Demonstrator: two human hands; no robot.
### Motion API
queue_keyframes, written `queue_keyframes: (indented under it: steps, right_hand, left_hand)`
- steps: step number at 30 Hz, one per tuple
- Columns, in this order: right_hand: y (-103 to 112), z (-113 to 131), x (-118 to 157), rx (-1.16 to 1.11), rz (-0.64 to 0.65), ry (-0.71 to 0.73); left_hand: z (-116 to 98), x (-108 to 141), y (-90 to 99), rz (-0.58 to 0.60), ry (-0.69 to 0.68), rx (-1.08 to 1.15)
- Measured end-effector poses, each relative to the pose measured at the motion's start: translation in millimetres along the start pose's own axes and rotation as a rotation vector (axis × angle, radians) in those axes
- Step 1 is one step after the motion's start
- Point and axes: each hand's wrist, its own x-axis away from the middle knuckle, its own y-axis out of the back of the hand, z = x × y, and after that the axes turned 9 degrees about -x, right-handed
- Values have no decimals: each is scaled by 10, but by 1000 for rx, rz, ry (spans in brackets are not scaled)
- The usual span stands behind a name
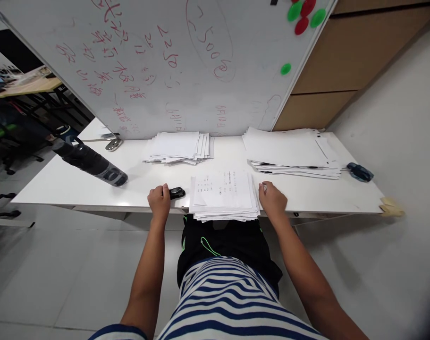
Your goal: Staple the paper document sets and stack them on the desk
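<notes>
My left hand (159, 203) rests at the table's front edge, its fingers closed round what looks like a black stapler (177, 192). The stapler's rounded end sticks out to the right, lying close to the table top. Just beyond it is a stack of printed sheets (223, 196), slightly uneven, its front edge overhanging the table. On the other side of this stack, my right hand (273, 198) is closed and rests near the sheets' right edge. A small pale spot shows at its fingertips; what it is I cannot make out.
Behind are two more paper piles, a smaller left one (177, 146) and a wider right one (289, 148), before a whiteboard (200, 61). A dark bottle (94, 163) and a mouse (113, 144) stand left. A dark blue object (359, 172) lies near the right wall.
</notes>
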Motion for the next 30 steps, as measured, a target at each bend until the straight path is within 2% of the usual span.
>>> queue_keyframes:
  steps: [3,5,8,10,14,17,20,23,30]
  right_hand:
    - [-59,-22,23,-4,-46,10]
    - [-71,-20,30,-16,-66,1]
    - [-75,-14,17,-30,-71,-9]
    - [-77,-15,3,-43,-61,-9]
    - [-86,-27,-10,-74,-70,25]
    - [-98,-32,-14,-75,-76,21]
    - [-112,-36,-26,-73,-75,14]
    - [-123,-45,-41,-76,-74,23]
    - [-121,-54,-44,-60,-57,17]
  left_hand:
    - [11,-110,72,34,-34,-31]
    - [-49,-162,147,17,-64,-66]
    - [-277,-242,250,-35,-132,-94]
    - [-490,-355,267,-23,-194,-79]
    - [-887,-791,128,51,-344,-47]
    - [-1044,-1158,-49,99,-371,-66]
    - [-1073,-1397,-192,166,-338,-110]
    - [-1034,-1481,-277,204,-316,-164]
    - [-996,-1530,-351,146,-299,-196]
